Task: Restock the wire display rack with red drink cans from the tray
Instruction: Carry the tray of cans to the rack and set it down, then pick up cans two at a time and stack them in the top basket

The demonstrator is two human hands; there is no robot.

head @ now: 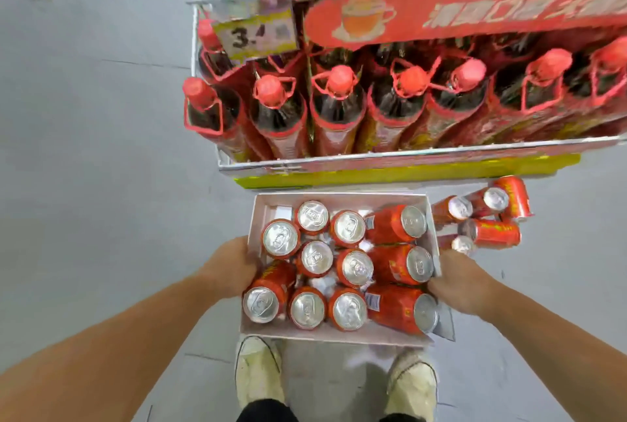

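Note:
A white cardboard tray point(336, 336) is held low in front of me, above my shoes. It carries several red drink cans point(315, 257); most stand upright with silver tops showing, and three lie on their sides along the right. My left hand point(230, 267) grips the tray's left wall. My right hand point(461, 281) grips its right wall. The wire display rack point(390, 158) stands just beyond the tray, its lower shelf filled with dark bottles with red caps point(339, 82). The upper shelf holds red packs.
Several loose red cans point(492, 218) lie on the grey floor to the right of the tray, by the rack's base. A yellow price tag point(258, 33) hangs at the rack's left. A red banner point(475, 11) runs across the upper shelf front. Open floor lies to the left.

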